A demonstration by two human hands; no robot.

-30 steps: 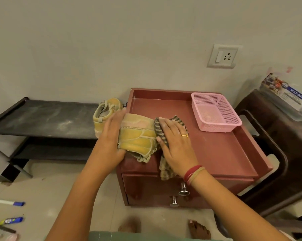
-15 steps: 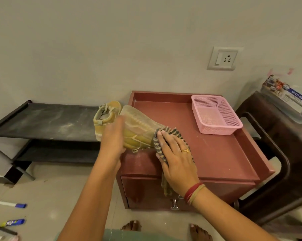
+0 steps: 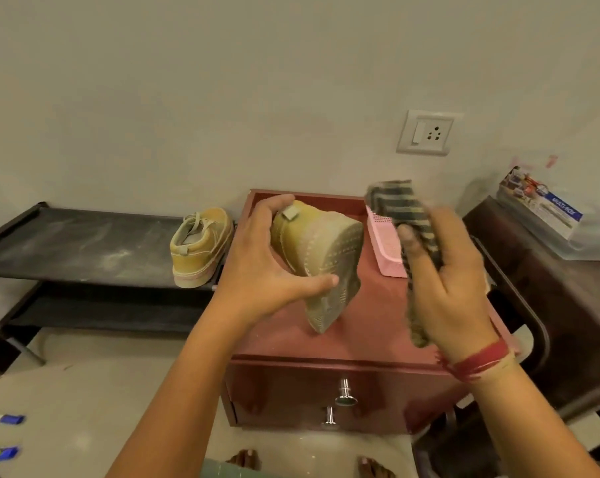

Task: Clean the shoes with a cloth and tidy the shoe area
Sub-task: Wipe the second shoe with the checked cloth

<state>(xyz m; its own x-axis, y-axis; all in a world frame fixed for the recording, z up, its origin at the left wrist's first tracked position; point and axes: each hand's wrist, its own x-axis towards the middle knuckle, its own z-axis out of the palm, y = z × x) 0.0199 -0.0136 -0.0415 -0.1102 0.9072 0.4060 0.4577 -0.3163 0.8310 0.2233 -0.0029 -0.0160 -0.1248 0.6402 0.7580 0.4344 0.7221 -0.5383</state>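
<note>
Yellow shoe (image 3: 321, 244) in left hand (image 3: 257, 270), toe down, sole toward cloth (image 3: 403, 212)

I see a shoe (image 3: 312, 236) with a matt, suede-like upper and a dusty, dimpled rubbery sole; the striped cloth (image 3: 400, 208) looks coarse-woven. The cabinet (image 3: 367, 326) is matt wood with shiny metal knobs (image 3: 344, 395); the basket (image 3: 388, 250) is perforated plastic.
</note>
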